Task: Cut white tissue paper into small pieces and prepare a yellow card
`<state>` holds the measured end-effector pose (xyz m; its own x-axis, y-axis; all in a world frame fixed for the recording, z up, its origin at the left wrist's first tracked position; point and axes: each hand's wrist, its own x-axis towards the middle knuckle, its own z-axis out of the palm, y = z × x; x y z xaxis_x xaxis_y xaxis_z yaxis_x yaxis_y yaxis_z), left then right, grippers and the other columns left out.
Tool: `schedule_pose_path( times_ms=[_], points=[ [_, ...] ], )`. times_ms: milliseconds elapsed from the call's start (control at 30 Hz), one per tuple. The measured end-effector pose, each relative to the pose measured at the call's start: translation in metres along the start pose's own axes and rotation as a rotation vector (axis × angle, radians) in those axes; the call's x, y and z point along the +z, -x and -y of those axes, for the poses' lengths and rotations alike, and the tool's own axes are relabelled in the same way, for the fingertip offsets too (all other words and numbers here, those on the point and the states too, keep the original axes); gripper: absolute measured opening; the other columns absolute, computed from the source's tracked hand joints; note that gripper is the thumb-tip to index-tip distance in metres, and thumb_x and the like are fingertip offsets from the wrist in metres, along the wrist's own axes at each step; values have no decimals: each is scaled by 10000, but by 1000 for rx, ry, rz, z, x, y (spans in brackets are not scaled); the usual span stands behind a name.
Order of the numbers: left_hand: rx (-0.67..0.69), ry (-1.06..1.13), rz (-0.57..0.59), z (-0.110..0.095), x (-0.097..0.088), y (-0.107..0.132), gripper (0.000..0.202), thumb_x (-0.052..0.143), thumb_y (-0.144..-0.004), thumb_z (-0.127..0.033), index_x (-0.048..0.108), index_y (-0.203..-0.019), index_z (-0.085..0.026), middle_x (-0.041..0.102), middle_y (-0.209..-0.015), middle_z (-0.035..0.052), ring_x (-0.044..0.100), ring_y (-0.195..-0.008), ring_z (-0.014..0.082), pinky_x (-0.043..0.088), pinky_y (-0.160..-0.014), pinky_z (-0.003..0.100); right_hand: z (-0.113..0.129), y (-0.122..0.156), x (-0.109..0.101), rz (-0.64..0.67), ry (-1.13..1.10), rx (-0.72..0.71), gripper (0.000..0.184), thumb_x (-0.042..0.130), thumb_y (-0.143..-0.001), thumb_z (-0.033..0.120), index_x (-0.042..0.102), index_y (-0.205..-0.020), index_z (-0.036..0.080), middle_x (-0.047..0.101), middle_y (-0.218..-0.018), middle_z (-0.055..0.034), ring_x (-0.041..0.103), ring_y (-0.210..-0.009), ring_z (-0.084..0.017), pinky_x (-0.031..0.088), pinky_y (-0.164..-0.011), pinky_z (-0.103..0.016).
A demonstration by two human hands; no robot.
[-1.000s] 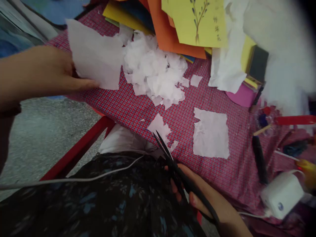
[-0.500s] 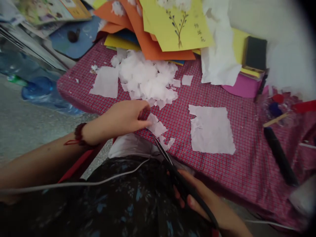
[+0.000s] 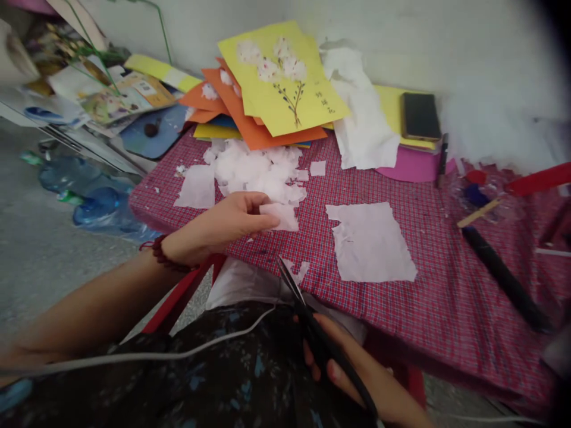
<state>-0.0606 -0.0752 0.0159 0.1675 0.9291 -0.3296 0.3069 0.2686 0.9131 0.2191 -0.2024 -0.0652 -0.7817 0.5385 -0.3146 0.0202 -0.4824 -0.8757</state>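
My left hand (image 3: 232, 223) pinches a small piece of white tissue paper (image 3: 285, 217) between thumb and fingers, just in front of a heap of white paper pieces (image 3: 256, 169). Low at the table's front edge, my right hand (image 3: 334, 351) is wrapped round the handles of black scissors (image 3: 312, 324). Their blades point up and left, close to some paper scraps (image 3: 300, 271) on the cloth. To the right lies a larger, torn-edged white sheet (image 3: 370, 244). A smaller white square (image 3: 196, 186) rests left of the heap.
A red checked cloth (image 3: 446, 238) covers the table. Yellow paper with a flower picture (image 3: 285, 77) and orange sheets (image 3: 263, 138) lie at the back. A dark phone-like block (image 3: 420, 116), a black stick-like object (image 3: 504, 276) and a craft stick (image 3: 479, 213) are on the right. Plastic bottles (image 3: 100, 205) lie on the floor.
My left hand has lifted the tissue piece slightly away from the scissors and the scraps, towards the heap. The camera view has tilted up, showing more of the wall.
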Motion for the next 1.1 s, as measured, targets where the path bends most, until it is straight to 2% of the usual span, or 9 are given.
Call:
schedule_pose_path(
  times_ms=[67, 133, 333, 467, 733, 833, 967, 1033, 1100],
  points=[
    [-59, 191, -86, -5, -5, 4, 152, 736, -720, -305, 634, -730, -193, 570, -630, -21, 465, -526, 95, 344, -523, 236, 4, -8, 4, -12, -20, -43, 739, 592, -890, 624, 386, -1491, 248, 572, -1049, -100, 560, -866, -221, 454, -751, -369],
    [-88, 278, -132, -5, -10, 7, 156, 752, -705, -297, 643, -709, -186, 607, -657, -8, 499, -543, 94, 384, -536, 231, 12, -20, 9, -10, -38, -76, 757, 576, -891, 646, 367, -1497, 243, 573, -1080, -105, 568, -902, -225, 455, -788, -373],
    [-101, 459, -153, 0, -27, 5, 154, 774, -673, -222, 676, -783, -179, 659, -723, -16, 566, -594, 85, 457, -565, 216, 36, -70, 24, -14, -58, -157, 755, 540, -891, 687, 390, -1438, 188, 566, -971, -75, 574, -779, -179, 433, -705, -332],
    [-86, 572, -155, 2, -42, -1, 159, 772, -685, -196, 657, -794, -184, 665, -751, -29, 609, -647, 89, 521, -637, 236, 44, -92, 28, -63, -49, -202, 605, 509, -913, 675, 486, -1281, 196, 574, -937, -61, 570, -735, -159, 404, -664, -313],
    [-32, 605, -77, 4, -57, -18, 151, 784, -708, -206, 659, -789, -179, 657, -735, -29, 595, -627, 80, 501, -616, 221, 65, -115, 33, -147, -3, -250, 501, 508, -934, 644, 535, -1164, 200, 581, -870, -35, 553, -683, -124, 370, -595, -271],
    [-44, 623, -69, 0, -58, -23, 136, 766, -713, -194, 638, -755, -173, 633, -707, -36, 585, -608, 72, 511, -634, 227, 65, -122, 36, -210, -46, -274, 530, 534, -928, 633, 533, -1232, 199, 583, -813, -9, 524, -584, -91, 351, -532, -239],
    [-43, 617, -60, -2, -59, -31, 167, 764, -701, -195, 600, -712, -170, 593, -677, -42, 566, -584, 71, 499, -607, 221, 64, -129, 39, -277, -152, -301, 487, 562, -930, 600, 563, -1175, 179, 560, -701, 26, 433, -436, -52, 264, -422, -199],
    [-13, 572, -57, -2, -61, -41, 183, 762, -699, -217, 585, -707, -173, 587, -692, -35, 568, -600, 80, 503, -620, 229, 66, -130, 40, -272, -234, -316, 497, 548, -929, 615, 559, -1193, 194, 582, -736, 11, 475, -473, -70, 303, -450, -206],
    [48, 404, -44, -4, -67, -51, 153, 724, -734, -256, 593, -723, -178, 591, -711, -18, 565, -615, 99, 506, -631, 250, 69, -129, 39, -229, -345, -311, 562, 533, -905, 667, 551, -1241, 217, 607, -813, -15, 546, -573, -107, 374, -533, -234]
  ],
)
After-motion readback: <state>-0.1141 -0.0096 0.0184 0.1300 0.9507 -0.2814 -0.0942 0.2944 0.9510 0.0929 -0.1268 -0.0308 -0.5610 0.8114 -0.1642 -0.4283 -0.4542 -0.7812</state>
